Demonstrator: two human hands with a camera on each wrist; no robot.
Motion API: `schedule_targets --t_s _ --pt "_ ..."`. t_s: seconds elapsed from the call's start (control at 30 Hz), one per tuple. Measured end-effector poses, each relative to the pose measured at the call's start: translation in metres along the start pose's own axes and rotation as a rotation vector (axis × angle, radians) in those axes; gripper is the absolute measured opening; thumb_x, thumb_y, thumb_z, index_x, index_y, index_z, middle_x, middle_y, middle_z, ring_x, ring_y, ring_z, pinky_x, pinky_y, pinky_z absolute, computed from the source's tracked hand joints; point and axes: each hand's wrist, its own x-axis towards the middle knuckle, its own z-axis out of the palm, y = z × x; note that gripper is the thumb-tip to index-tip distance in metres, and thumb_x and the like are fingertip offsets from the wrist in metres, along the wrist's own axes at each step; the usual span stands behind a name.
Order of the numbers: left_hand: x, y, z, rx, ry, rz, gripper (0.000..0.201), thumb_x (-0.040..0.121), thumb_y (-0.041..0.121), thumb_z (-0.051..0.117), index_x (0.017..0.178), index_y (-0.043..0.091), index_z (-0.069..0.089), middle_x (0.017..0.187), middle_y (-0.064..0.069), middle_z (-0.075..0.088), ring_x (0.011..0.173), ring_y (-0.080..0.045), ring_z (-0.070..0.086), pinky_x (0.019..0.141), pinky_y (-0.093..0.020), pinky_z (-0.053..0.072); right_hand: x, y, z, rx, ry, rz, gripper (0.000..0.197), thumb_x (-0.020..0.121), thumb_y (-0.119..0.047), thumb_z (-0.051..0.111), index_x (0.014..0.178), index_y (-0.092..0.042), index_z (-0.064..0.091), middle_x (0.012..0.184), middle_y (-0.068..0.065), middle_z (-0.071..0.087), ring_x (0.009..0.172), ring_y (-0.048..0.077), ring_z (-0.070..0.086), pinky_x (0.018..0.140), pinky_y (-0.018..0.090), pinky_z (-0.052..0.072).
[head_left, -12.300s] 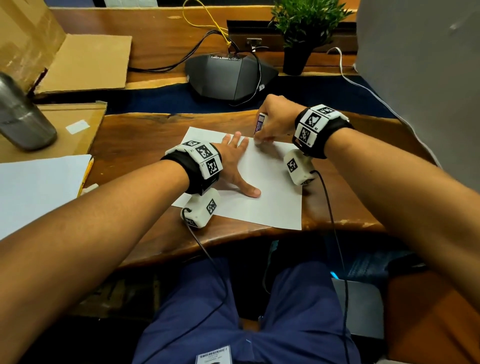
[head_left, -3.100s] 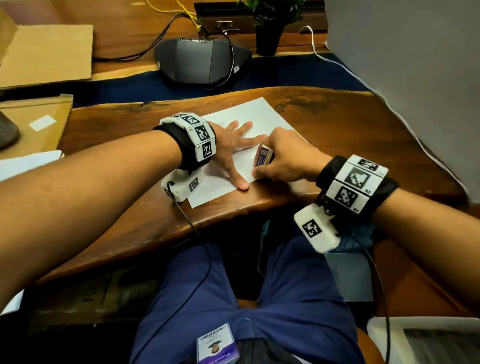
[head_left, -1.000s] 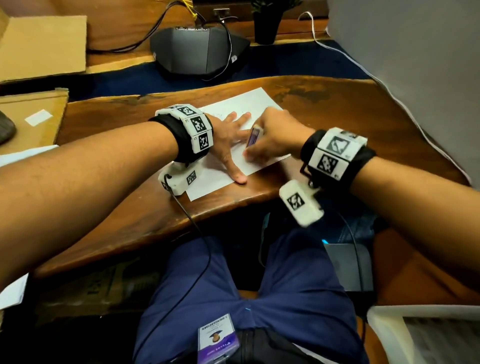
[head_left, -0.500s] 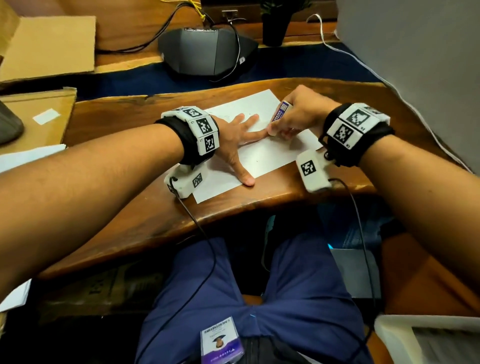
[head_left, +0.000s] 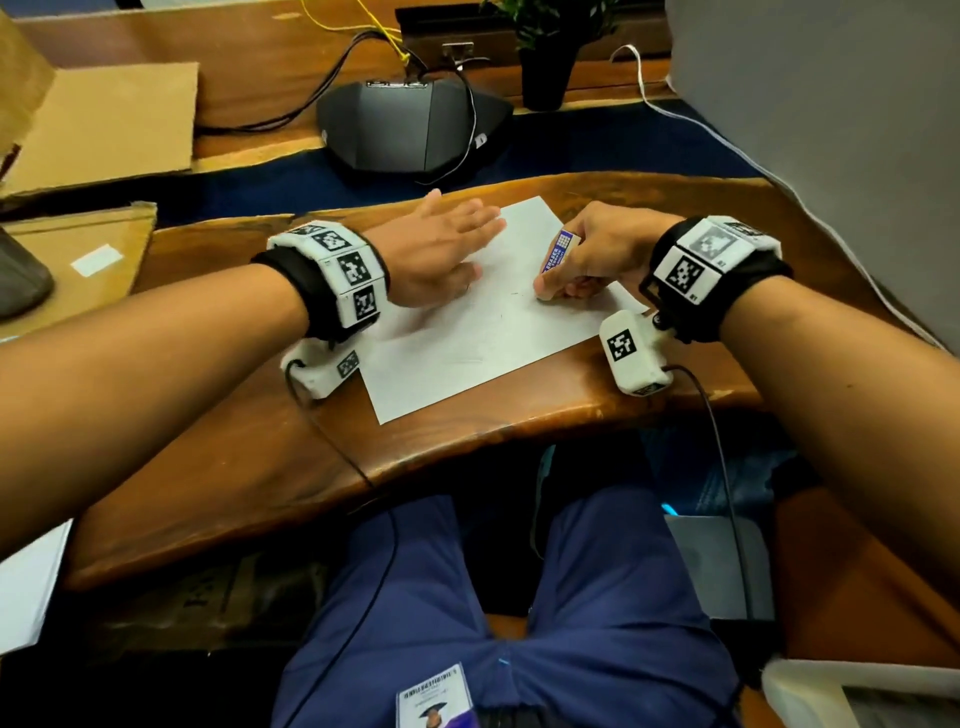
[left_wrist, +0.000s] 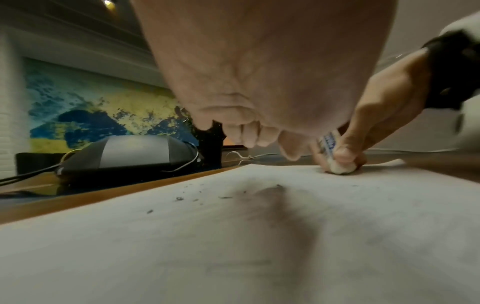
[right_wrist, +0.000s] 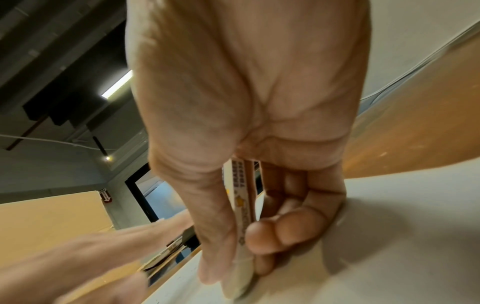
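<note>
A white sheet of paper (head_left: 467, 353) lies on the wooden desk (head_left: 234, 467), with grey smudges and eraser crumbs showing in the left wrist view (left_wrist: 233, 236). My right hand (head_left: 576, 270) pinches a white eraser (head_left: 560, 249) in a blue-and-white sleeve between thumb and fingers. The eraser's bare tip (left_wrist: 337, 167) presses on the sheet's right part. The right wrist view shows the eraser (right_wrist: 242, 205) held upright on the paper (right_wrist: 389, 246). My left hand (head_left: 457, 244) is at the sheet's far left corner, fingers straight and together, its palm raised a little above the paper.
A black desk phone (head_left: 415, 130) with cables sits beyond the desk, and a potted plant (head_left: 545, 67) stands behind it. Cardboard (head_left: 104, 119) and a metal tumbler (head_left: 21, 275) are at the left. A grey partition (head_left: 831, 130) stands at the right. The desk's front edge (head_left: 467, 447) is close.
My left hand has gone from lying flat with spread fingers to fingers together, shifted toward the sheet's far left. The right hand has drawn the eraser nearer along the sheet.
</note>
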Motion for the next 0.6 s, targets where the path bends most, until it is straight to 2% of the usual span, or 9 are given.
schedule_targets --t_s 0.1,0.17,0.27,0.33,0.47,0.6 --pt "-0.027 0.008 -0.001 -0.118 -0.026 0.268 0.056 0.105 0.038 0.032 0.157 0.022 0.019 0.165 0.004 0.006 0.151 -0.010 -0.003 0.121 -0.041 -0.005 0.003 0.000 -0.001 -0.006 -0.003 -0.012 0.041 0.067 -0.032 0.091 0.099 -0.012 0.075 0.095 0.007 0.076 0.091 0.026 0.073 0.088 0.039 0.060" --pt "-0.042 0.022 0.001 -0.136 -0.106 0.429 0.054 0.105 0.042 0.030 0.155 0.025 0.024 0.164 0.008 0.006 0.150 -0.005 -0.004 0.122 -0.040 -0.005 0.003 0.000 -0.001 -0.003 -0.021 -0.013 0.038 0.070 -0.028 0.090 0.100 -0.010 0.075 0.094 0.008 0.076 0.084 0.022 0.072 0.080 0.033 0.061" --pt "-0.048 0.038 0.011 -0.151 -0.282 0.512 0.060 0.103 0.051 0.027 0.157 0.031 0.011 0.164 0.015 -0.004 0.148 0.000 -0.012 0.121 -0.037 -0.007 0.003 -0.004 -0.003 0.016 -0.068 -0.005 0.035 0.075 -0.017 0.087 0.104 -0.002 0.073 0.084 0.009 0.074 0.065 0.015 0.065 0.060 0.023 0.056" --pt "-0.040 0.030 0.017 -0.203 -0.361 0.418 0.068 0.100 0.057 0.032 0.156 0.038 -0.003 0.161 0.019 -0.017 0.145 0.001 -0.021 0.120 -0.038 -0.012 0.002 -0.003 -0.003 0.012 -0.067 -0.013 0.036 0.075 -0.015 0.087 0.104 0.000 0.073 0.081 0.009 0.074 0.062 0.015 0.063 0.059 0.022 0.055" --pt "-0.021 -0.006 0.016 -0.188 -0.406 0.080 0.104 0.083 0.071 0.054 0.150 0.044 -0.020 0.156 0.017 -0.034 0.143 -0.008 -0.031 0.117 -0.048 -0.017 0.001 -0.003 -0.001 -0.010 -0.032 -0.019 0.033 0.076 -0.017 0.086 0.102 -0.002 0.072 0.084 0.010 0.074 0.065 0.017 0.064 0.066 0.027 0.057" --pt "-0.016 -0.008 0.012 -0.177 -0.432 -0.010 0.125 0.068 0.077 0.063 0.148 0.042 -0.026 0.154 0.016 -0.036 0.143 -0.010 -0.032 0.116 -0.047 -0.018 -0.002 -0.015 0.006 -0.162 0.037 -0.051 0.028 0.078 -0.026 0.085 0.095 -0.008 0.071 0.086 0.008 0.074 0.073 0.020 0.070 0.073 0.031 0.061"
